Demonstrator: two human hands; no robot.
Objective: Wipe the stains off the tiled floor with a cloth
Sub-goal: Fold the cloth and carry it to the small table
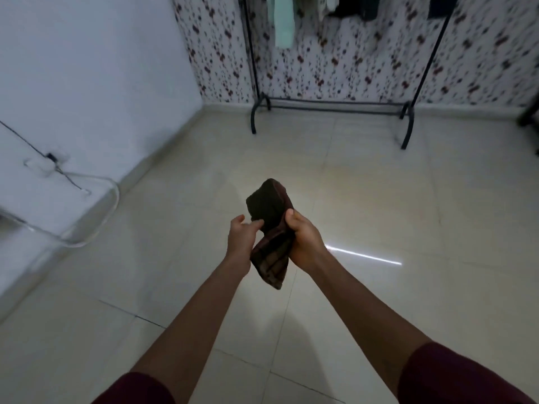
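- The tiled floor [379,205] fills most of the view, pale and glossy, with a thin bright streak of reflected light to the right of the hands.
- A black clothes rack [329,107] stands on the floor against the flower-patterned wall [350,68], with garments hanging at the top edge.
- The dark plaid cloth [271,228] is held up in the air between both hands, above the floor and not touching it, one end standing above the hands and the other hanging below.
- The right hand [303,237] grips the cloth's middle, fingers and thumb curled tightly round it.
- The left hand [242,237] is loosely open, its fingertips touching the cloth's left side.
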